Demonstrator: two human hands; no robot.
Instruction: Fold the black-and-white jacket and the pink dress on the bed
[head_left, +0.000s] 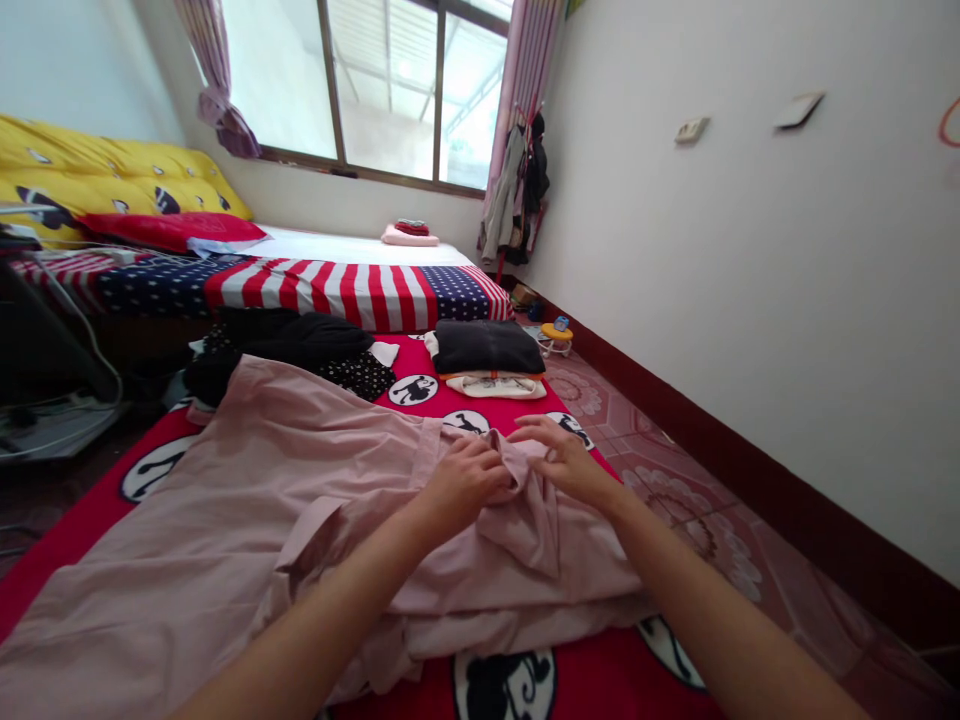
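A long pink dress (300, 450) lies spread and rumpled across a red bed cover with round black-and-white cartoon patches (506, 685). Its wide skirt-like part reaches to the left, and its bunched upper part is at the right. My left hand (466, 478) has its fingers curled on a fold of the bunched cloth. Just to the right, my right hand (568, 465) is over the same part, its fingers apart and bent, the fingertips close to the raised fold. Whether those fingertips touch the cloth is hard to make out.
Folded clothes (487, 350) are stacked beyond my hands, dark on top. Black clothing (300, 345) is heaped at the back left. Behind stands another bed with a striped, starred sheet (322, 290). A small yellow stool (556, 332) stands on the tiled floor by the wall.
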